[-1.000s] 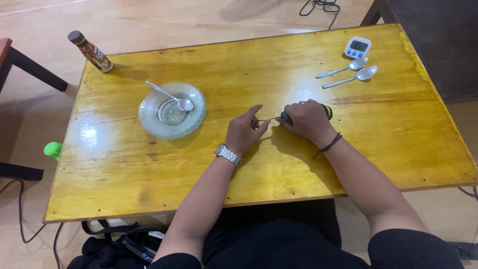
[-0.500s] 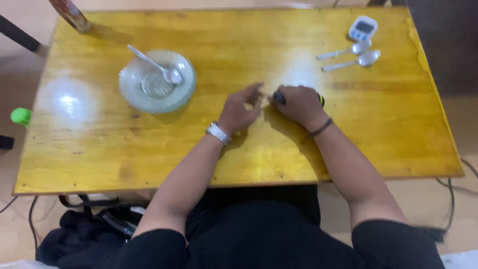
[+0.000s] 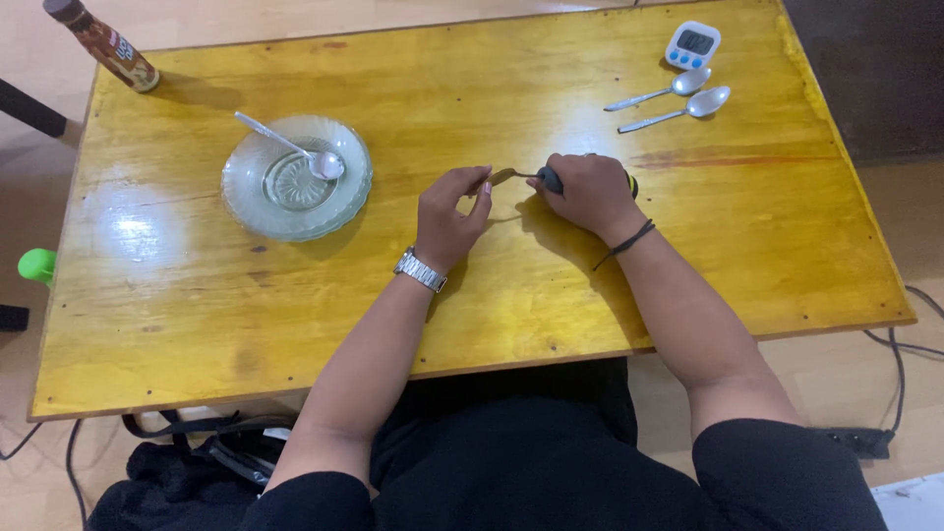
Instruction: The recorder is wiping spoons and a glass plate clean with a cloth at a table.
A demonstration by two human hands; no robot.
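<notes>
The thin metal blade (image 3: 503, 176) could slip from the pinch, since only fingertips steady it. The right hand (image 3: 587, 192) is wrapped tight around the black tool handle (image 3: 551, 179) at mid-table; the left hand (image 3: 447, 211), wrist bent, pinches the blade's left end.

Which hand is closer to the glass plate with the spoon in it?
Left. The left hand sits just right of the glass plate, apart from it. The right hand is farther right, past the left hand, holding a dark-handled tool.
</notes>
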